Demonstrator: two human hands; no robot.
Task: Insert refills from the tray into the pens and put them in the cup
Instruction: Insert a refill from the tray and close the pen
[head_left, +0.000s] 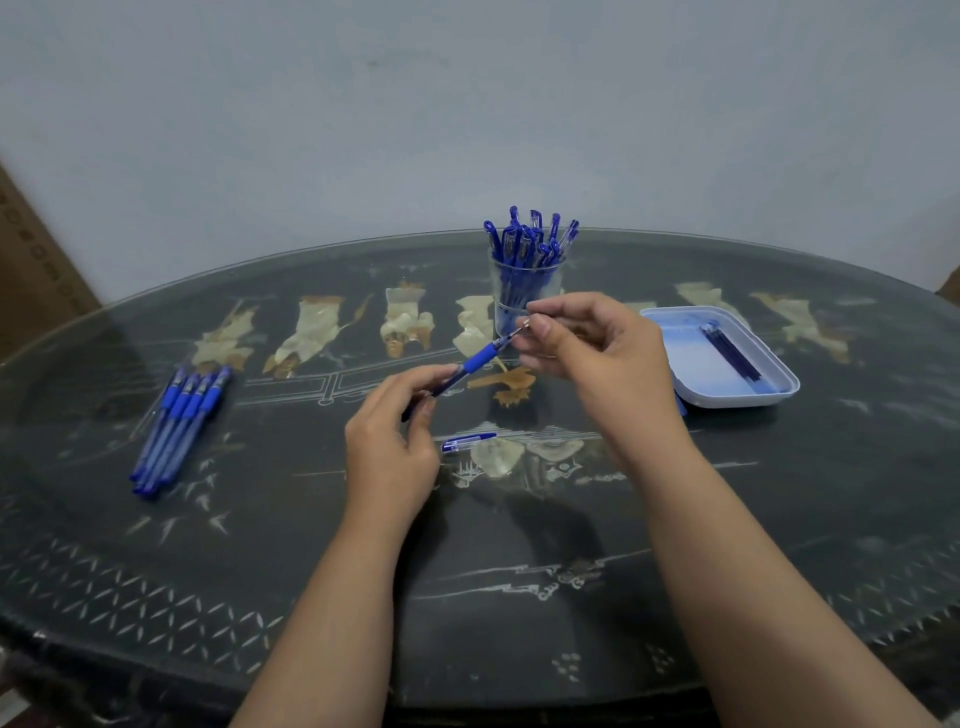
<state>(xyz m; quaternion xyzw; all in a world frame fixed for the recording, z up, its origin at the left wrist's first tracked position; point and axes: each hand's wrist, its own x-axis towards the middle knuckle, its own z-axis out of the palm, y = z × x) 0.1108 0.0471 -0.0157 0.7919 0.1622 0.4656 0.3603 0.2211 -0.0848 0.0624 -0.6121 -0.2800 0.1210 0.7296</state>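
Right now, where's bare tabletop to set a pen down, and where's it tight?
Free: the table between the row of pens and the held pen; the near-left stretch below that row; right of the tray. Crowded: centre, where held pen, cap and cup bunch.

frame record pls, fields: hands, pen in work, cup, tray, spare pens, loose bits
left hand: holds the pen by its rear half
right hand: pinches the pen's front tip
pen: tilted, tip up toward the cup, above the table
cup: clear, upright, behind the hands, packed with blue pens
tray: pale, right of the hands, a few dark refills inside
spare pens: several, side by side, on the left
cap: lies on the table between the forearms
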